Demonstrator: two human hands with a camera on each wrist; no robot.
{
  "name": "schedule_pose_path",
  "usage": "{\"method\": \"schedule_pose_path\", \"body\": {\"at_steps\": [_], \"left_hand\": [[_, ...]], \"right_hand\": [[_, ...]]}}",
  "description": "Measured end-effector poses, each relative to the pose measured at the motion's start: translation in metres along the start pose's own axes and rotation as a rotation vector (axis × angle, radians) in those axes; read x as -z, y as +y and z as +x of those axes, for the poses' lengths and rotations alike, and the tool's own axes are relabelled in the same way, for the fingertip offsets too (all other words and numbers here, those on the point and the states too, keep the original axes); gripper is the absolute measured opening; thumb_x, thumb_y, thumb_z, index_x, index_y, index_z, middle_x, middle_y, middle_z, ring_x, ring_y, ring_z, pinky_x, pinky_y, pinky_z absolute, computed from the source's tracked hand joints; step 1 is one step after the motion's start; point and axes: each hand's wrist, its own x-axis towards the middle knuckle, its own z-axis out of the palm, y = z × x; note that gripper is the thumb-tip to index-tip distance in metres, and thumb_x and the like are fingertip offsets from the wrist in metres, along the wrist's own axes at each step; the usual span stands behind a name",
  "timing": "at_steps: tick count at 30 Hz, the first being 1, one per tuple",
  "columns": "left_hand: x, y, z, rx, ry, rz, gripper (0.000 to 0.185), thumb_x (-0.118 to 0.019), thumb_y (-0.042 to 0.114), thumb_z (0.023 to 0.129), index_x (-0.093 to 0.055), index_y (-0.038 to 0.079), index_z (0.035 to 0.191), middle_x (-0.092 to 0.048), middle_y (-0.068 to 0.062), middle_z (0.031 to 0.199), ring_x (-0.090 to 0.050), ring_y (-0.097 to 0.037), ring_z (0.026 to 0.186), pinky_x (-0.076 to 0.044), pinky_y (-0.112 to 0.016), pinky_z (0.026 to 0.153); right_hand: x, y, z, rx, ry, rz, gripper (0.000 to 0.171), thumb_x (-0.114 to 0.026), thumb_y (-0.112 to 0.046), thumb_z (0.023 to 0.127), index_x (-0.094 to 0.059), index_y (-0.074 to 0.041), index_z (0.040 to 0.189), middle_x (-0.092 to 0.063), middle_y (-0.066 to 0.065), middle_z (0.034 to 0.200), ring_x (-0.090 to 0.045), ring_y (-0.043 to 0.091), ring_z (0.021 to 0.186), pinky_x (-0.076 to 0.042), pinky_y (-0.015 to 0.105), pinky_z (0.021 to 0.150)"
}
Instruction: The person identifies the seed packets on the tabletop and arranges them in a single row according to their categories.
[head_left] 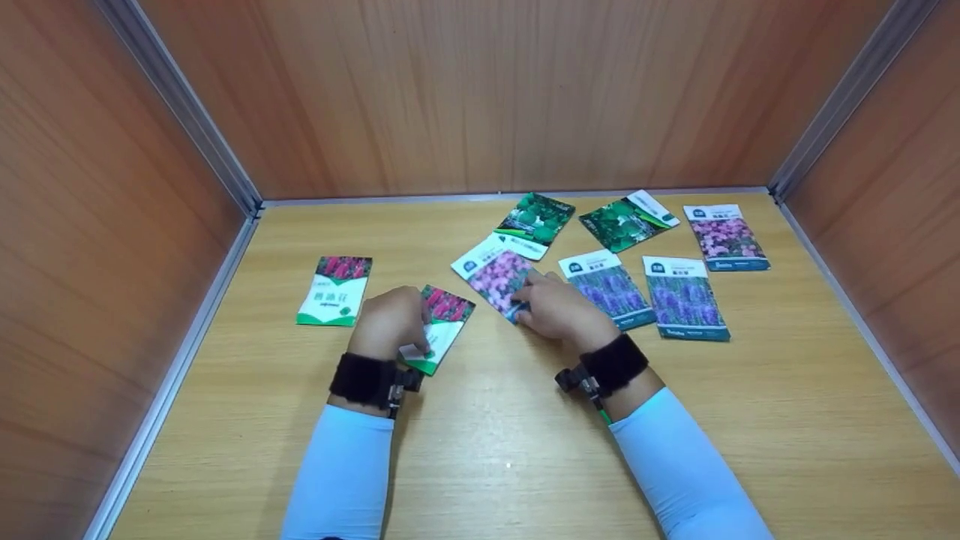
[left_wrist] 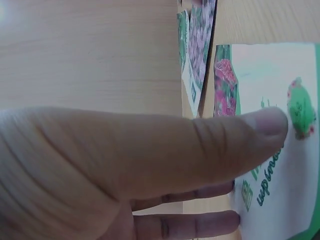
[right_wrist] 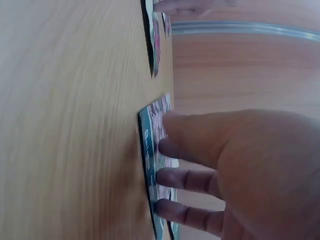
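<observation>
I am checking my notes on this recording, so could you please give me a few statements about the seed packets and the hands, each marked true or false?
1. The left hand holds a red-flower packet. True.
2. The right hand rests on a pink-flower packet. True.
3. Both hands hold the same packet. False: each is on its own packet.
4. Two purple-flower packets lie side by side to the right of the right hand. True.
5. The other red-flower packet is stacked on a green-leaf packet. False: it lies alone, left of the left hand.
</observation>
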Motion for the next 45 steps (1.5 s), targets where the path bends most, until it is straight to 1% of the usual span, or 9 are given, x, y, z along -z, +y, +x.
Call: {"method": "schedule_pose_path", "body": {"at_steps": [7,10,14,19,23,29,33,38,45], "left_hand": [[-0.003,0.001,-0.001,-0.023,0.05,0.011,0.038,-0.105,0.012,0.077,-0.089,0.011,0.111,-0.086,-0.006,0.117,-0.077,-0.029,0.106,-0.064,-0.056,0.1],[-0.004,0.0,-0.001,-0.021,0.048,0.002,0.043,-0.104,0.01,0.076,-0.087,0.011,0.116,-0.086,-0.006,0.119,-0.077,-0.029,0.107,-0.061,-0.058,0.105],[-0.004,-0.002,-0.001,-0.03,0.04,0.01,0.062,-0.105,0.011,0.075,-0.082,0.012,0.133,-0.082,-0.009,0.128,-0.075,-0.032,0.112,-0.06,-0.06,0.106],[-0.006,-0.003,0.001,-0.04,0.04,0.035,0.076,-0.106,0.013,0.075,-0.077,0.012,0.146,-0.076,-0.014,0.136,-0.073,-0.036,0.117,-0.059,-0.063,0.109],[-0.011,-0.004,0.005,-0.03,0.078,0.079,0.066,-0.105,0.017,0.08,-0.078,0.007,0.139,-0.075,-0.019,0.13,-0.073,-0.037,0.109,-0.061,-0.06,0.106],[-0.02,-0.008,0.017,-0.008,0.206,0.151,0.035,-0.097,0.022,0.091,-0.082,0.0,0.114,-0.075,-0.02,0.121,-0.071,-0.041,0.11,-0.06,-0.06,0.104],[-0.024,-0.008,0.021,-0.02,0.257,0.165,0.025,-0.088,0.018,0.099,-0.082,0.001,0.116,-0.077,-0.021,0.122,-0.072,-0.043,0.114,-0.06,-0.06,0.103],[-0.024,-0.006,0.023,-0.025,0.261,0.175,0.021,-0.077,0.016,0.107,-0.08,-0.001,0.12,-0.075,-0.022,0.126,-0.069,-0.043,0.115,-0.057,-0.059,0.106],[-0.023,-0.004,0.024,-0.049,0.269,0.139,0.021,-0.078,0.016,0.106,-0.081,0.005,0.124,-0.075,-0.017,0.13,-0.068,-0.039,0.122,-0.055,-0.059,0.108]], "right_hand": [[0.005,0.009,-0.012,0.032,0.045,0.001,0.032,-0.08,-0.028,0.108,-0.083,-0.011,0.135,-0.055,0.017,0.173,-0.053,0.04,0.159,-0.049,0.057,0.131],[0.008,0.013,-0.015,0.041,0.029,0.029,0.022,-0.084,-0.023,0.105,-0.085,-0.011,0.123,-0.071,0.012,0.153,-0.068,0.036,0.139,-0.061,0.052,0.116],[0.012,0.017,-0.021,0.02,0.002,0.077,0.027,-0.09,-0.017,0.1,-0.084,-0.013,0.126,-0.076,0.005,0.128,-0.07,0.028,0.117,-0.063,0.047,0.104],[0.014,0.019,-0.026,-0.016,-0.037,0.101,0.045,-0.093,-0.015,0.096,-0.081,-0.015,0.14,-0.073,0.006,0.137,-0.068,0.028,0.125,-0.061,0.05,0.111],[0.013,0.02,-0.026,-0.031,-0.071,0.127,0.047,-0.094,-0.016,0.095,-0.081,-0.016,0.141,-0.072,0.007,0.137,-0.066,0.029,0.125,-0.06,0.051,0.11],[0.012,0.018,-0.026,-0.046,-0.055,0.121,0.047,-0.096,-0.019,0.093,-0.082,-0.017,0.138,-0.064,0.009,0.15,-0.061,0.032,0.138,-0.057,0.053,0.119],[0.013,0.02,-0.025,-0.032,-0.058,0.123,0.048,-0.096,-0.019,0.094,-0.08,-0.015,0.139,-0.066,0.009,0.154,-0.063,0.033,0.142,-0.057,0.055,0.121],[0.011,0.023,-0.025,-0.019,-0.054,0.092,0.047,-0.096,-0.022,0.094,-0.08,-0.014,0.138,-0.066,0.011,0.154,-0.063,0.033,0.14,-0.057,0.055,0.12],[0.012,0.023,-0.022,-0.018,-0.053,0.104,0.047,-0.096,-0.024,0.093,-0.081,-0.016,0.137,-0.066,0.009,0.151,-0.063,0.032,0.139,-0.057,0.054,0.12]]}}
